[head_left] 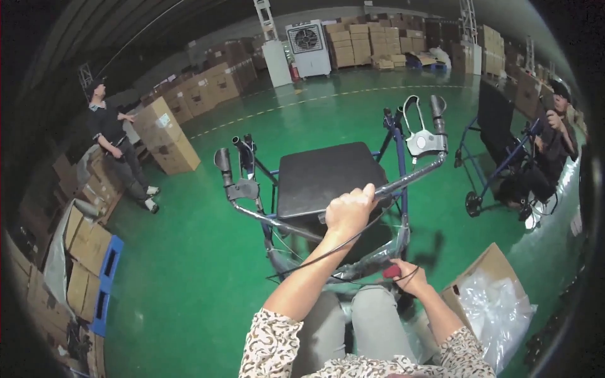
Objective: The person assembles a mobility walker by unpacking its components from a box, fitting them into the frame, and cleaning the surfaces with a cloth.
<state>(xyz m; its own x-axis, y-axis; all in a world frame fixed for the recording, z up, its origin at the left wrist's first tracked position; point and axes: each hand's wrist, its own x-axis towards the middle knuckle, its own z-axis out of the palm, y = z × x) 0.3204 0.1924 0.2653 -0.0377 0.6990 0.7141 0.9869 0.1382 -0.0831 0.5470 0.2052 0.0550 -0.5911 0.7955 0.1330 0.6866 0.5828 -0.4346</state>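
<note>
A rollator walker with a blue frame (402, 157) and a black padded seat (328, 170) stands in front of me. My left hand (348, 213) is closed around the end of a grey curved handlebar tube (413, 176), which carries a brake lever with a pale loop (423, 142) and a dark grip. Lower down, my right hand (411, 278) is closed on a small red object (392, 271) whose kind I cannot make out. A thin black cable (321, 255) runs past both hands. The other handlebar (265, 217) crosses the walker's left side.
An open carton (463, 277) with clear plastic bags is at my right. Beyond it a person (558, 126) sits by another walker (495, 132). At the left, another person (113, 135) stands by a tall carton (165, 138). Cartons lie on a blue pallet (108, 277).
</note>
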